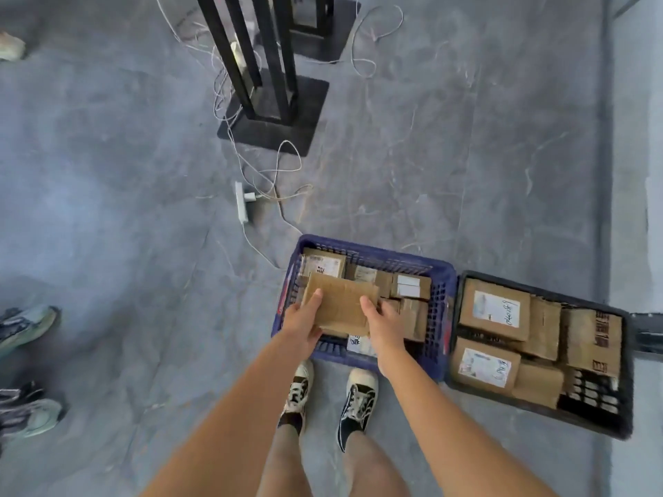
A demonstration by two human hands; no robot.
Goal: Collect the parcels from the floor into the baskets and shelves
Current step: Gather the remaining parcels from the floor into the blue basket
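The person stands over a blue basket [362,251] on the grey floor [107,174], holding a flat cardboard parcel [341,303] above it with both hands. The left hand [301,326] grips the parcel's near left corner, thumb on top and fingers curled beneath; the right hand [382,322] pinches the right edge the same way. The basket already holds several cardboard parcels, and a black basket [626,371] touching its right side is nearly full too. This looks like the placing step: next the parcel likely needs lowering flat onto the stack, then releasing. A white power strip [241,202] with loose cables lies beyond the basket.
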